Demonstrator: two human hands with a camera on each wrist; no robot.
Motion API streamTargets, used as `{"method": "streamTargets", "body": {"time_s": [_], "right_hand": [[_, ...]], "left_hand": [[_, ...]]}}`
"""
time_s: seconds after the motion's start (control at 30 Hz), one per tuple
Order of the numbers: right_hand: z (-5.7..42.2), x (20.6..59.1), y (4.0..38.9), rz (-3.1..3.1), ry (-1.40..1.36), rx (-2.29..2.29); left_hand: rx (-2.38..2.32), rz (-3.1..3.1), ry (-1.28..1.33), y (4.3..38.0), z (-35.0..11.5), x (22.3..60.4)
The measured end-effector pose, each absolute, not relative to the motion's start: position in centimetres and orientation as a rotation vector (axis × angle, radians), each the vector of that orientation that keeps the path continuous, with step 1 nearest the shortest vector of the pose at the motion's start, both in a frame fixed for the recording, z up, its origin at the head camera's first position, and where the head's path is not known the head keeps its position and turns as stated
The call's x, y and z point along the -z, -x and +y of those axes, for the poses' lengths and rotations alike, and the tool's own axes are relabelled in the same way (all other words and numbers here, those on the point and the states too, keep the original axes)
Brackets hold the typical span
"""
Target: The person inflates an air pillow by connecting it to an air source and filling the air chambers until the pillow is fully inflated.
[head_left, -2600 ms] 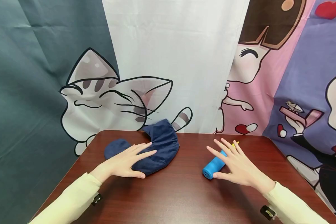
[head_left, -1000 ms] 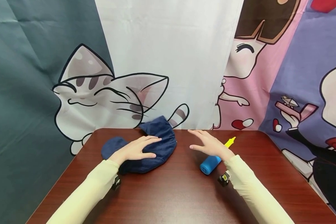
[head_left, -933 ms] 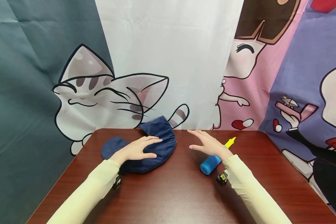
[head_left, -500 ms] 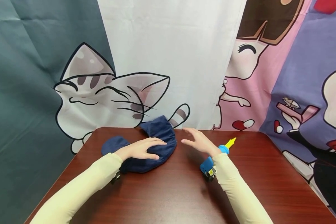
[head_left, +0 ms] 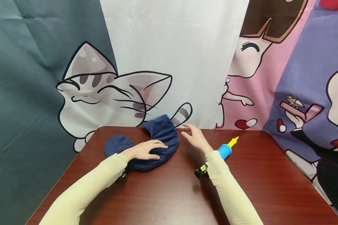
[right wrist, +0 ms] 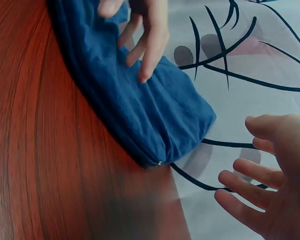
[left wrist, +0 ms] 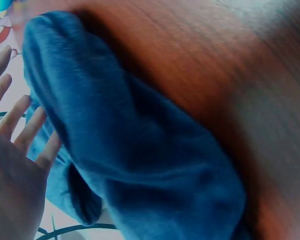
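Note:
A navy U-shaped neck pillow (head_left: 166, 132), soft and wrinkled, lies at the back left of the table. Over its middle is my left hand (head_left: 145, 150), palm down with relaxed fingers; the left wrist view shows them spread beside the blue cloth (left wrist: 120, 115). My right hand (head_left: 196, 137) is just right of the pillow, fingers loosely bent and holding nothing. In the right wrist view a gap separates that hand (right wrist: 282, 170) from the pillow's end (right wrist: 185, 120). A blue hand pump (head_left: 224, 151) with a yellow nozzle (head_left: 233, 142) lies behind my right forearm, which hides its lower part.
The brown wooden table (head_left: 163, 197) has rounded back corners. Close behind its back edge hangs a cartoon-printed curtain (head_left: 180, 56), against which the pillow's far tip overlaps. Small black devices (head_left: 202, 170) are strapped under both wrists.
My right hand has moved left from over the pump to beside the pillow, its forearm now covering part of the pump. My left hand has shifted slightly right over the pillow.

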State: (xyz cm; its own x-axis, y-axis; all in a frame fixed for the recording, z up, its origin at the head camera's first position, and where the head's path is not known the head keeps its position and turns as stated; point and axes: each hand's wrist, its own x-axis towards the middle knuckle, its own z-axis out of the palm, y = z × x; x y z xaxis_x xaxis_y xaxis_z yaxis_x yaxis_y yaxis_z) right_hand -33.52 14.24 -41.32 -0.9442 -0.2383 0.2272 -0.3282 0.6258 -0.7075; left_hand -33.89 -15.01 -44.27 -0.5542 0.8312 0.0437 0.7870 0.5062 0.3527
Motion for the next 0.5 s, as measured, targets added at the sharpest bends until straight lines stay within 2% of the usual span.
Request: {"method": "streamTargets", "body": {"time_s": [0.23, 0.5], "right_hand": [[13.0, 42.3, 34.0, -2.697, -0.362, -1.231], [12.0, 43.7, 34.2, -2.616, -0.206, -1.249]], "left_hand": [[-0.421, 2.615, -1.432, 34.4, -15.2, 45.5], [-0.329, 2.614, -1.445, 34.0, -14.7, 45.2]]}}
